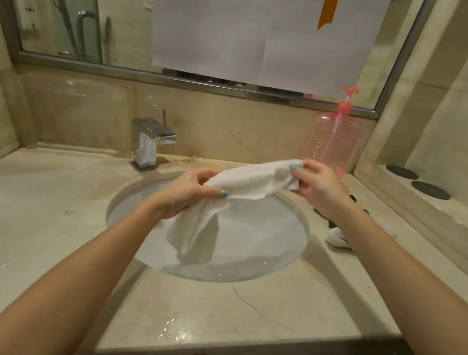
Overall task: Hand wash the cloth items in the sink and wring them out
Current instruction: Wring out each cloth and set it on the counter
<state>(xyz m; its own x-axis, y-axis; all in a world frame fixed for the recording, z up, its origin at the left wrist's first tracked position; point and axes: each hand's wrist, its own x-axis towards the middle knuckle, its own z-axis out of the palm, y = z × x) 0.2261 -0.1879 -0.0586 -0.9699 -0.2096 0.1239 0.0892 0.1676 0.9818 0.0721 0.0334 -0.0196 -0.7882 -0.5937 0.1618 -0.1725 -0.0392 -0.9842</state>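
Cloth: white towel [252,177] at frame centre, above the sink [280,264], one end hanging into the basin.
Left hand [190,190]: grips the towel's lower-left part.
Right hand [316,182]: pinches its upper-right end.

A white cloth [252,178] is stretched above the round sink [271,244] — one end hanging limp into the basin.
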